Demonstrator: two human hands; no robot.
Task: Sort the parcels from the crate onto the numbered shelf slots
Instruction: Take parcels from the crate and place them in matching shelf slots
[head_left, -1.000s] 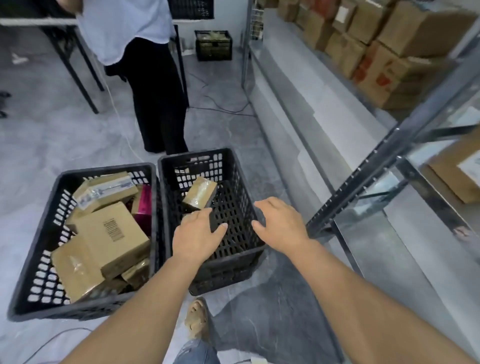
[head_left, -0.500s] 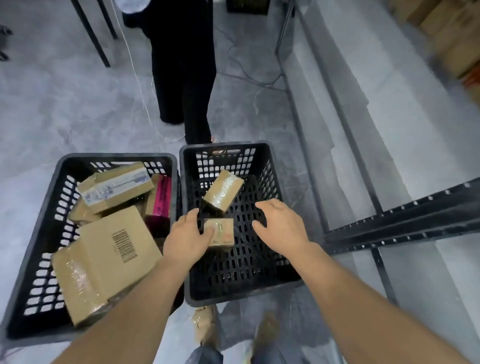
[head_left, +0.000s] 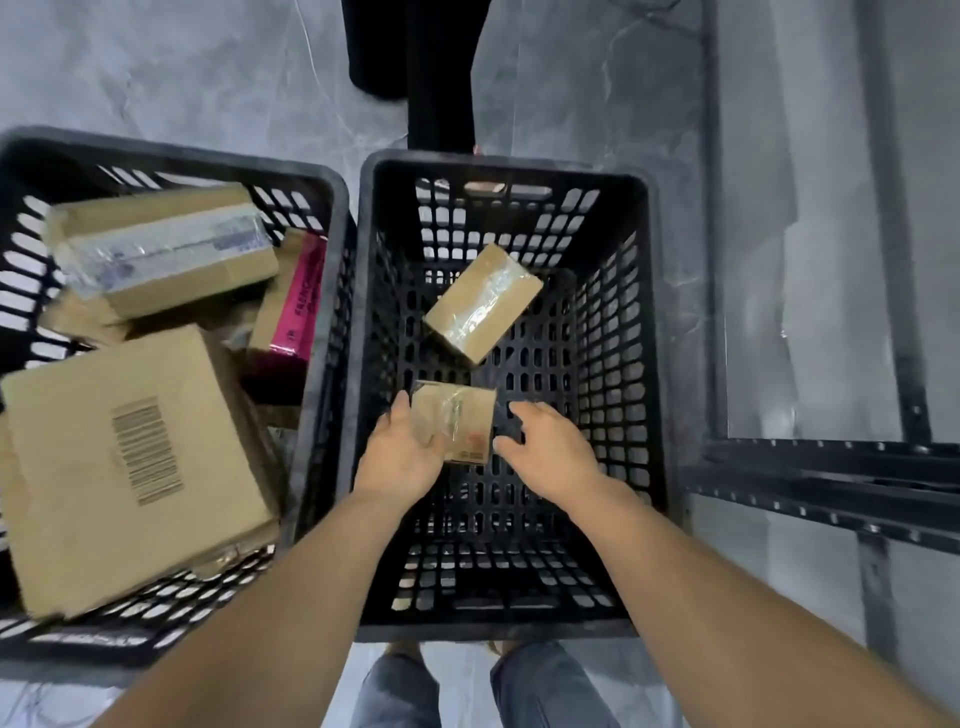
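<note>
head: parcel (head_left: 460, 418) lies between fingers (head_left: 401, 411)

The picture's left edge is cutting off the left crate (head_left: 208, 158), and the big barcoded box (head_left: 130, 467) inside is looking blurred, its bars too soft to read. That box is lying over other parcels, hiding most of them. The pink parcel (head_left: 301, 291) is showing lettering too smeared to make out, its lower end buried. In the right crate (head_left: 655, 338), the left hand (head_left: 400, 457) is gripping the small parcel (head_left: 465, 415) and covering its near-left corner; the label is staying illegible. Whether the right hand (head_left: 550, 452) is touching it, I cannot tell. The top edge is cropping a bystander's dark trousers (head_left: 415, 62), and the shelf frame (head_left: 831, 488) is running off to the right.
</note>
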